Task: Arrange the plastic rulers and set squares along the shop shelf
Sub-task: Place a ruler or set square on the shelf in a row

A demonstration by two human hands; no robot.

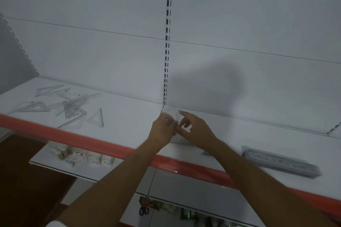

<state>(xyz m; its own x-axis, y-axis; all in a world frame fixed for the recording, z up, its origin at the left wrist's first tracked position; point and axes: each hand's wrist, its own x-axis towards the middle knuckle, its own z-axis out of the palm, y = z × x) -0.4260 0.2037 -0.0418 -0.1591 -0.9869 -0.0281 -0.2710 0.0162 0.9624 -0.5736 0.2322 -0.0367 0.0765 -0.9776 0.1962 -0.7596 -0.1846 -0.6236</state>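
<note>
Clear set square [173, 114] mid-shelf, near back edge, held in both hands. Loose clear rulers and set squares [70, 106] jumbled toward left end. Ruler stack [280, 161] at right (near front edge).

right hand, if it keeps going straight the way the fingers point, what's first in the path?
Probably the left hand: the right hand points leftward at it, both pinching the clear set square. Depth is unclear.

White back panel [92, 42], slotted upright [167, 42], dim light.

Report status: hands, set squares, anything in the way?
Both hands, left and right, pinching a set square mid-shelf. Loose pile left, ruler stack right. Nothing in the way.
</note>
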